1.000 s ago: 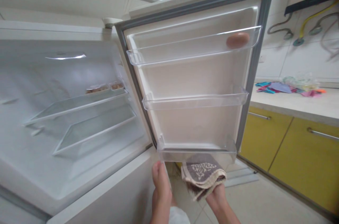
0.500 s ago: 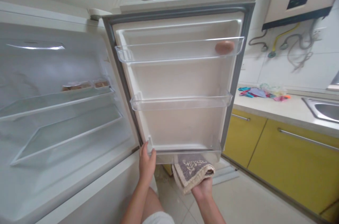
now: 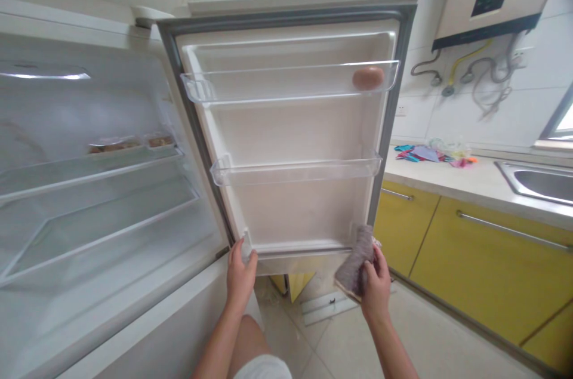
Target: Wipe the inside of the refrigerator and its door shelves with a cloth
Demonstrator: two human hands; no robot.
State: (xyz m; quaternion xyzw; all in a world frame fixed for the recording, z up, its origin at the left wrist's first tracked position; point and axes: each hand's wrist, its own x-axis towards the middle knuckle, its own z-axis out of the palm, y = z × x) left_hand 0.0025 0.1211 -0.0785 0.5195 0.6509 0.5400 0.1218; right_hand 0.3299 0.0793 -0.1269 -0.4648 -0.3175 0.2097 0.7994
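Note:
In front of me the fridge door (image 3: 286, 206) is swung open, its inner side facing me. My left hand (image 3: 242, 268) closes around the left end of the clear bottom door shelf (image 3: 295, 264), thumb in front and fingers behind. At the shelf's right end, my right hand (image 3: 376, 283) grips a folded grey-brown cloth (image 3: 356, 265) with a pale edge. The cloth lies against the shelf's right corner and hides it. Above are a middle door shelf (image 3: 295, 173) and a top door shelf (image 3: 277, 86) with a round reddish-brown object (image 3: 367, 78).
On the left, the fridge interior has glass shelves (image 3: 102, 221) with small food packs (image 3: 116, 145). To the right run yellow cabinets (image 3: 474, 271) under a counter (image 3: 452, 188) with colourful items (image 3: 427, 153) and a sink (image 3: 541, 185). A water heater (image 3: 487, 3) hangs above. White strips (image 3: 331, 306) lie on the floor.
My right hand has moved up and right with the cloth, from below the bottom shelf to its right end. My left hand stays at the left end. The view has shifted slightly right.

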